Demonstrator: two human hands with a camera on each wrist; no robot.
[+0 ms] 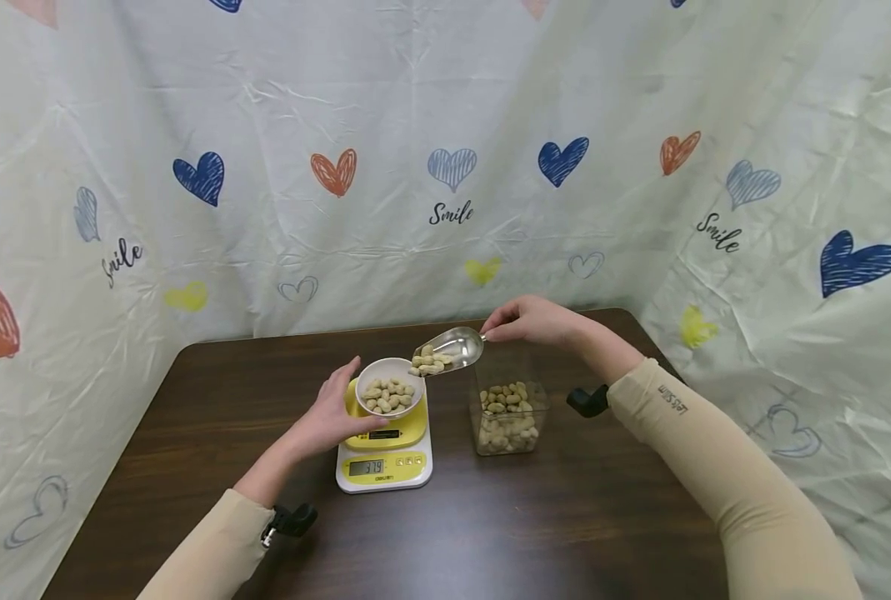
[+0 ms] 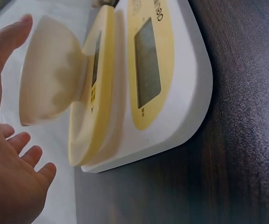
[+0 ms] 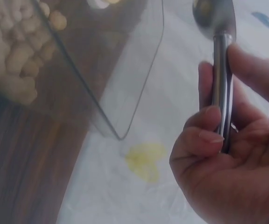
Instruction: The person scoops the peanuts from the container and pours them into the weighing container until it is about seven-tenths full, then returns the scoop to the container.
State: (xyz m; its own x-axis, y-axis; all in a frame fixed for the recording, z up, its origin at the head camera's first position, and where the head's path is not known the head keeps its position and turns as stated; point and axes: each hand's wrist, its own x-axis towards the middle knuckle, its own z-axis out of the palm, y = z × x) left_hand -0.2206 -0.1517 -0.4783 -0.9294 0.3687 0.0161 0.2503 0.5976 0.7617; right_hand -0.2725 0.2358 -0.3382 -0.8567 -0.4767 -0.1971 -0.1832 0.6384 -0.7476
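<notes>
My right hand [image 1: 523, 321] grips the handle of a metal scoop [image 1: 462, 345], fingers curled round it in the right wrist view. Peanuts [image 1: 427, 362] lie in the scoop's front end, right at the rim of a white bowl [image 1: 365, 376]. More peanuts fill the bottom of that bowl, which stands on a yellow and white kitchen scale [image 1: 417, 477]. My left hand [image 1: 335, 414] spreads beside the bowl, thumb at its near side and fingers at its far left. In the left wrist view these fingers look extended, not curled round the bowl [image 2: 50, 70].
A clear plastic container [image 1: 483, 442] of peanuts stands right of the scale, below my right forearm. The scale's display [image 1: 366, 467] faces me and shows digits. Dark wood table [image 1: 535, 533] lies underneath; a white curtain [image 1: 385, 275] with printed hearts hangs behind and at the sides.
</notes>
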